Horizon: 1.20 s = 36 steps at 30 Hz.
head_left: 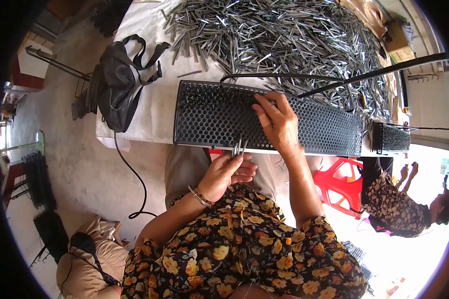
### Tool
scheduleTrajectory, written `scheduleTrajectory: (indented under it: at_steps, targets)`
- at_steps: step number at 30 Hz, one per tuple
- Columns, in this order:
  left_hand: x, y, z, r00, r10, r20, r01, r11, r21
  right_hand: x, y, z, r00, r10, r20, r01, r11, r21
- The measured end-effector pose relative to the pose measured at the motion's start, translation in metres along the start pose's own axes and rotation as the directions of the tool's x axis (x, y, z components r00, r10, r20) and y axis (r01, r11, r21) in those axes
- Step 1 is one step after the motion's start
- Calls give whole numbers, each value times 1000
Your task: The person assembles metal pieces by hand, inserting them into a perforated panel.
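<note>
My left hand (221,175) is closed around a few thin dark metal strips (238,145), whose ends stick up past the fingers near the front edge of a black perforated rack (204,124). The rack lies lengthwise along the table edge, its top full of round holes. Small dark pieces (204,95) fill many holes at its far left. Over the rack's far side, my right hand (280,124) has its thumb and fingertips pinched together at the holes. Whatever sits between those fingertips is too small to make out.
Beyond the rack, a large pile of metal strips (294,40) covers the white-covered table (152,117). A black bag (117,84) lies at left, its cable hanging down. Black bars (374,74) cross above the rack. At right are a second rack (391,137), red stool (339,182) and seated person (399,204).
</note>
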<state>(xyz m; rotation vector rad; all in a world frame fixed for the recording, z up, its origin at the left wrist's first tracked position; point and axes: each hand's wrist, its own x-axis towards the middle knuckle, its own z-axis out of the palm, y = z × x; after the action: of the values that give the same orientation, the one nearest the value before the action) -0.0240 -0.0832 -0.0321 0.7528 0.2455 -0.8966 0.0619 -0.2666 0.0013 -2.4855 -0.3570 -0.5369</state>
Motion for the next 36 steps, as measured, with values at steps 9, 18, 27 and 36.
scheduleTrajectory:
  at_steps: [9,18,27,36]
  targets:
    - [-7,18,12,991,95,99,-96,995,11,-27,-24,-27,832,129,539,-453,718,529]
    - [-11,18,13,992,67,108,-88,974,208,-27,-20,-33,668,231,707,-738,325,591]
    - [1,6,2,995,-7,97,8,1000,-14,1,23,-31,909,389,149,-412,784,465]
    - [1,8,-2,992,-31,120,38,998,-57,5,36,-25,957,222,186,-287,812,509]
